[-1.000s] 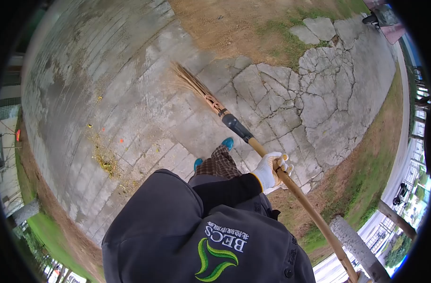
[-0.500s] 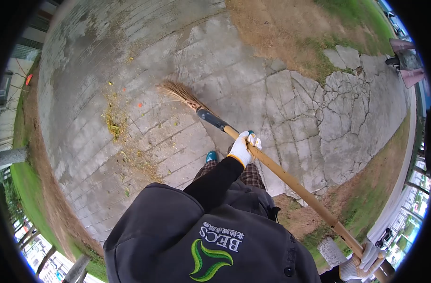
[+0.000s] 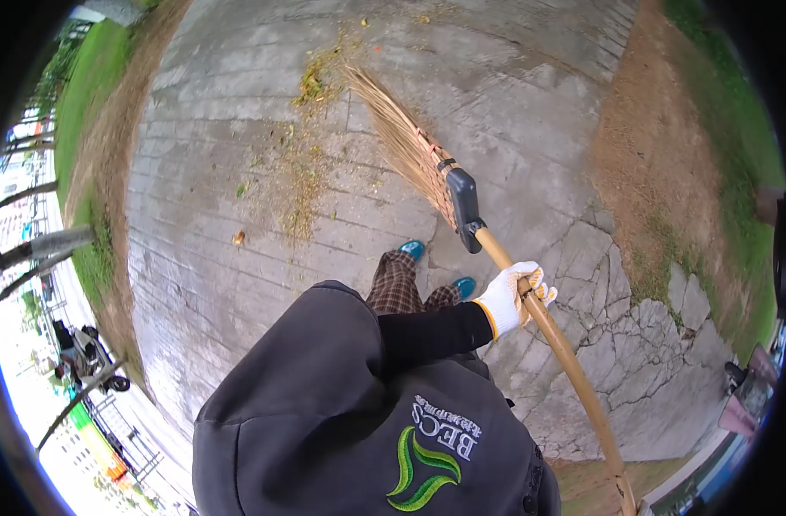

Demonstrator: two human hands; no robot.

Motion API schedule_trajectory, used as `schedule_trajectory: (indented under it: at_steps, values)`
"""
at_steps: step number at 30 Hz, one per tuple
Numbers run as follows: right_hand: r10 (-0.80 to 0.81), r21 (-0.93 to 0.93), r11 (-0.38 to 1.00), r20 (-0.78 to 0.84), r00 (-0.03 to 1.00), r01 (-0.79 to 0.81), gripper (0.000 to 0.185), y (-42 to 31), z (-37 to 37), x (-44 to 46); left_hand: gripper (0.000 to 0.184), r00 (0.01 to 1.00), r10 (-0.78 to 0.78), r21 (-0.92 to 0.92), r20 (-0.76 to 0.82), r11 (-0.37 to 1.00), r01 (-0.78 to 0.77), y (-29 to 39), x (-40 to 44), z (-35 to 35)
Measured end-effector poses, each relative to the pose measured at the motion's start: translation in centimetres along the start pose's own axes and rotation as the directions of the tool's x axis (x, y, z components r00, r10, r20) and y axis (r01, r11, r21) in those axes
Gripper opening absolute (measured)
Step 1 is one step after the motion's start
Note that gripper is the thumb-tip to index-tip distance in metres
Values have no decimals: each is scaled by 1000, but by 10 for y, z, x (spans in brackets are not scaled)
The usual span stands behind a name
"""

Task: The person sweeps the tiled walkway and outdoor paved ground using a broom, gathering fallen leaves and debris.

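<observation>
My left hand (image 3: 506,303), in a white knit glove with a yellow cuff edge, is wrapped round the wooden handle of a broom (image 3: 574,370). Its long straw bristles (image 3: 397,129) point up and left over the concrete, below a dark grip-like collar (image 3: 465,206). Whether the bristle tips touch the ground is hard to tell. The handle runs down to the lower right and leaves the picture, and my right hand is out of view there. Just left of the bristle tips lies a heap of yellow-green leaf litter (image 3: 316,82), with finer debris (image 3: 298,198) trailing down from it.
My blue shoes (image 3: 412,249) stand on the concrete paving (image 3: 230,155). Cracked slabs (image 3: 582,292) lie to the right, with bare soil (image 3: 638,172) and grass beyond. A lone dry leaf (image 3: 238,238) sits at left. A parked scooter (image 3: 96,357) and tree trunks (image 3: 40,249) stand farther left.
The view has turned, and the broom head appears closer and larger, beside the litter. My left hand still grips the handle; my right hand, earlier holding its far end, has left the view.
</observation>
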State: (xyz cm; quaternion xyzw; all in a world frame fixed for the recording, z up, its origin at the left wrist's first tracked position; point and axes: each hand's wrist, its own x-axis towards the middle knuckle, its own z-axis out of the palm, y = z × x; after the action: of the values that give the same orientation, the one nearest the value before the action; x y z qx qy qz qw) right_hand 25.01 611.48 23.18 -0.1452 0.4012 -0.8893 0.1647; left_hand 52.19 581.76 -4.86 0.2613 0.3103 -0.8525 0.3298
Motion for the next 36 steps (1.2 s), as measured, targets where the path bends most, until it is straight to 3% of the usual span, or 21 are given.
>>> schedule_trajectory:
  at_steps: [2,3,5,8,9,10,13,15,16,17,18,19,20,21,22,23,24,26,33,35,36]
  values:
    - [189,77,978,82,978,-196,24,25,-16,64,20,996,75,-96,-55,992,-80,18,-15,-24]
    - [289,117,945,144,946,-307,23,46,-18,93,22,982,135,-141,-134,978,-154,30,-26,-36]
    - [464,140,847,280,841,-514,22,117,6,126,26,970,195,-213,-145,951,-222,66,-55,-75]
    - [656,-137,736,387,648,-663,18,250,92,94,21,833,525,-270,-176,788,-553,119,-108,-146]
    - [722,-167,632,483,496,-757,19,289,127,63,18,771,547,-310,-325,709,-634,134,-126,-173]
    - [751,-157,557,514,415,-816,16,325,155,36,20,687,537,-308,-489,631,-712,146,-147,-185]
    - [837,-308,384,514,187,-870,27,391,223,-76,26,525,496,-306,-692,457,-835,185,-173,-271]
    - [859,-490,450,466,212,-747,30,402,240,-141,18,519,380,-348,-766,434,-831,198,-182,-286]
    - [851,-527,430,508,133,-733,30,402,245,-156,14,479,430,-263,-765,470,-842,202,-174,-312]
    - [843,-533,460,513,161,-710,29,400,248,-154,12,447,490,-176,-748,504,-846,211,-160,-331]
    - [832,-537,496,519,195,-682,28,391,251,-147,17,514,424,-233,-746,557,-798,222,-140,-323]
    - [818,-543,532,527,229,-650,28,381,254,-139,22,593,516,-242,-618,593,-768,228,-114,-318]
    - [767,-484,620,541,345,-618,26,373,259,-124,27,645,621,-148,-445,660,-737,228,-85,-303]
    - [733,-426,655,560,387,-624,25,364,252,-99,26,701,490,-241,-518,703,-669,229,-70,-248]
    - [678,-358,709,581,450,-607,26,350,249,-78,24,708,457,-285,-538,692,-663,231,-50,-212]
    - [635,-343,748,619,463,-568,26,335,243,-56,21,777,554,-262,-298,735,-625,233,-22,-210]
    - [613,-340,774,615,496,-534,25,316,241,-41,20,804,538,-346,-253,726,-595,242,7,-199]
    - [528,-298,846,582,618,-443,23,285,225,-22,21,835,521,-256,-178,795,-550,242,7,-108]
    - [204,-63,973,680,704,-220,23,248,214,-10,18,834,551,-94,43,833,-545,265,60,27]
    - [123,22,982,688,715,-190,25,225,205,19,19,838,530,-94,131,848,-522,236,60,44]
    - [113,71,971,702,703,-226,25,208,195,40,20,859,507,-99,74,861,-500,207,40,64]
